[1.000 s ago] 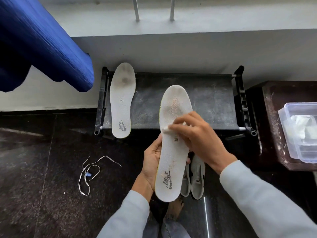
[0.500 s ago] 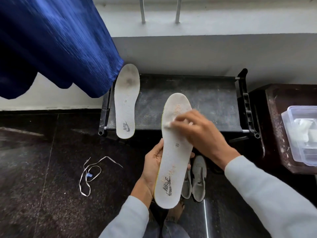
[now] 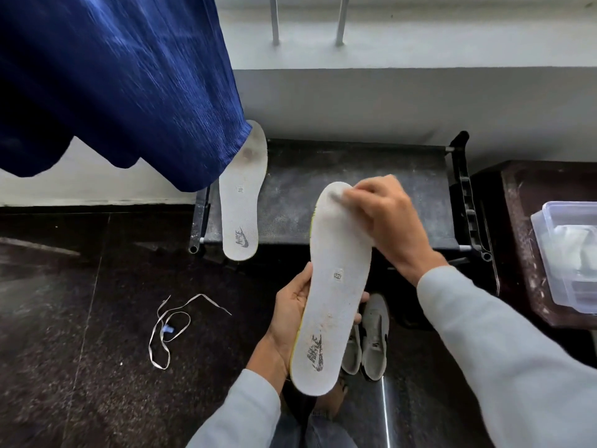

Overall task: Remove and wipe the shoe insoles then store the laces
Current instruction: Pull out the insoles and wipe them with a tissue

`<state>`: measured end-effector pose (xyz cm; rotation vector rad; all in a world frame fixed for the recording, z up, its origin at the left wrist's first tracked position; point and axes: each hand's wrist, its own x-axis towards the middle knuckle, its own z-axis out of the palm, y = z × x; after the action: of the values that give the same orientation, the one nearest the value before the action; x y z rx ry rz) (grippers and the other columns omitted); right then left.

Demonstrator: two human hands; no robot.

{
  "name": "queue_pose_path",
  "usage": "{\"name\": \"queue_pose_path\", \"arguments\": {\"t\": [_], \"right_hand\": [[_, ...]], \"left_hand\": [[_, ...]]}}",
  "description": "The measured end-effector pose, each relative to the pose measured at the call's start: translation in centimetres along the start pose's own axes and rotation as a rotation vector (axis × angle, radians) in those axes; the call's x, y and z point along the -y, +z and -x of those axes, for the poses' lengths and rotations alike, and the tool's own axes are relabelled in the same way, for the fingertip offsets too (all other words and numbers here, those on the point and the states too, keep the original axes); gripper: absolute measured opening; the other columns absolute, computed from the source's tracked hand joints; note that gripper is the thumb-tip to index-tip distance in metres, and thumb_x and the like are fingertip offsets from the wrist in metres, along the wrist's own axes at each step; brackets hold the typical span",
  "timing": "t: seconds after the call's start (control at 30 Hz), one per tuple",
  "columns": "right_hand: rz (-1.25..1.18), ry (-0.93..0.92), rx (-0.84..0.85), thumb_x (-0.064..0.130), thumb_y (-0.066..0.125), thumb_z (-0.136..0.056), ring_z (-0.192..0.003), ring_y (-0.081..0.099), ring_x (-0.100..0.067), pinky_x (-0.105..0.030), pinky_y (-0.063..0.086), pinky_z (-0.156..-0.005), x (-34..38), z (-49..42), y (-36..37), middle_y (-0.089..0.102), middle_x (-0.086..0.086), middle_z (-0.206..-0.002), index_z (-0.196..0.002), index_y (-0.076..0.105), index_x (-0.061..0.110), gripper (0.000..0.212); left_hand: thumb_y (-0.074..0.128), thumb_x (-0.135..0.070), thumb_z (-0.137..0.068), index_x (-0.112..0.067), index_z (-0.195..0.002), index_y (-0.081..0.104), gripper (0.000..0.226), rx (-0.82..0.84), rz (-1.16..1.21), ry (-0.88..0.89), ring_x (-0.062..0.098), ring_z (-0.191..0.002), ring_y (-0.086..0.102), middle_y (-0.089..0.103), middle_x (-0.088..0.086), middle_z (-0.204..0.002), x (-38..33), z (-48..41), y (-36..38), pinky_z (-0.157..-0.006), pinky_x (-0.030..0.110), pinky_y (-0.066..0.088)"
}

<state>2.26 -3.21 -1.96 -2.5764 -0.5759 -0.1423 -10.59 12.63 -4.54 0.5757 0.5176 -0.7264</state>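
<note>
My left hand (image 3: 290, 312) grips a white insole (image 3: 336, 286) by its heel half, toe end pointing away from me. My right hand (image 3: 381, 215) presses a small white wipe (image 3: 337, 197) against the insole's toe end; the wipe is mostly hidden under the fingers. A second white insole (image 3: 242, 202) lies on the left end of a black shoe rack (image 3: 355, 189), its toe partly behind a blue curtain. A white lace (image 3: 171, 324) lies tangled on the dark floor to the left. A pair of grey shoes (image 3: 371, 337) sits on the floor under the held insole.
A blue curtain (image 3: 113, 82) hangs over the upper left. A clear plastic box (image 3: 568, 253) with white contents stands on a dark brown stand (image 3: 523, 240) at the right. A white wall and ledge run behind the rack.
My right hand has slid the wipe from the insole's middle up to its toe end. The view has shifted, so the curtain now covers more of the left.
</note>
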Motion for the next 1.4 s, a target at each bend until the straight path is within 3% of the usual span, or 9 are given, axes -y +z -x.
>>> {"name": "queue_pose_path", "arguments": {"t": [0.13,0.3,0.5,0.57,0.73,0.93,1.03,1.2,1.4], "right_hand": [[0.03,-0.004,-0.215,0.005,0.067,-0.09,-0.088,0.059,-0.028,-0.033,0.053,-0.071,1.3,-0.1,-1.3,0.067,-0.013,-0.099,-0.111,0.074,0.007,0.022],[0.054,-0.418,0.164,-0.007,0.056,-0.082,-0.089,0.058,-0.024,-0.028,0.053,-0.064,4.0,2.9,-0.7,0.065,-0.01,-0.104,-0.114,0.071,0.008,0.038],[0.109,0.069,-0.122,0.015,0.063,-0.094,-0.087,0.056,-0.01,-0.039,0.054,-0.074,-0.7,0.2,-0.4,0.062,-0.007,-0.096,-0.107,0.074,0.012,0.018],[0.072,0.005,-0.179,0.002,0.068,-0.089,-0.089,0.058,-0.025,-0.033,0.053,-0.071,0.3,0.7,-0.8,0.065,-0.013,-0.099,-0.115,0.073,0.01,0.028],[0.02,-0.387,0.176,-0.013,0.064,-0.077,-0.088,0.056,-0.025,-0.029,0.054,-0.065,3.5,4.5,-0.4,0.064,-0.012,-0.104,-0.116,0.07,0.007,0.044],[0.046,0.13,-0.127,0.011,0.062,-0.095,-0.088,0.058,-0.028,-0.035,0.055,-0.072,-0.8,0.9,-0.3,0.065,-0.012,-0.096,-0.11,0.075,0.014,0.02],[-0.019,0.023,-0.161,0.006,0.07,-0.089,-0.09,0.06,-0.028,-0.033,0.055,-0.072,1.8,2.0,-1.5,0.066,-0.014,-0.099,-0.108,0.075,0.007,0.02],[-0.134,-0.353,0.19,-0.001,0.069,-0.082,-0.085,0.058,-0.023,-0.031,0.054,-0.067,5.4,8.2,-0.5,0.066,-0.01,-0.101,-0.107,0.073,0.006,0.026],[-0.054,0.032,-0.079,0.016,0.068,-0.092,-0.083,0.061,-0.028,-0.04,0.055,-0.068,1.0,4.2,0.1,0.067,-0.013,-0.093,-0.097,0.077,0.006,0.015]], "left_hand": [[0.036,-0.054,-0.098,-0.01,-0.118,0.07,0.059,-0.013,0.041,0.007,0.033,-0.073,0.068,0.069,0.025,-0.104,-0.2,0.1,-0.4,-0.067,0.034,0.056],[0.043,-0.049,-0.097,-0.009,-0.1,0.076,0.052,-0.035,0.059,0.01,0.032,-0.077,0.07,0.074,0.018,-0.092,0.0,0.1,-0.3,-0.072,0.037,0.054],[0.033,-0.052,-0.098,-0.004,-0.121,0.069,0.063,0.007,0.028,-0.018,0.033,-0.069,0.067,0.07,0.027,-0.101,0.0,0.4,-0.8,-0.066,0.033,0.056],[0.036,-0.051,-0.098,-0.005,-0.122,0.067,0.061,-0.014,0.053,0.004,0.035,-0.072,0.067,0.069,0.028,-0.102,0.0,0.4,-0.8,-0.066,0.034,0.057],[0.04,-0.047,-0.098,-0.008,-0.1,0.076,0.053,-0.016,0.104,0.021,0.033,-0.074,0.071,0.074,0.019,-0.091,-0.2,0.3,-0.4,-0.067,0.037,0.058],[0.035,-0.053,-0.098,-0.006,-0.131,0.063,0.064,-0.01,0.004,-0.024,0.034,-0.074,0.068,0.067,0.029,-0.11,-0.1,0.2,-1.1,-0.07,0.036,0.054],[0.037,-0.05,-0.1,-0.004,-0.137,0.057,0.062,-0.048,0.072,0.014,0.036,-0.087,0.069,0.062,0.026,-0.119,-0.1,0.0,-0.9,-0.075,0.041,0.055],[0.043,-0.046,-0.098,-0.008,-0.112,0.072,0.049,-0.089,0.164,0.019,0.023,-0.091,0.069,0.071,0.01,-0.099,-0.4,-0.4,-0.6,-0.086,0.033,0.053],[0.036,-0.048,-0.101,-0.004,-0.115,0.071,0.057,-0.071,0.034,0.022,0.033,-0.071,0.07,0.072,0.024,-0.098,0.1,-0.7,-1.0,-0.064,0.034,0.058]]}}
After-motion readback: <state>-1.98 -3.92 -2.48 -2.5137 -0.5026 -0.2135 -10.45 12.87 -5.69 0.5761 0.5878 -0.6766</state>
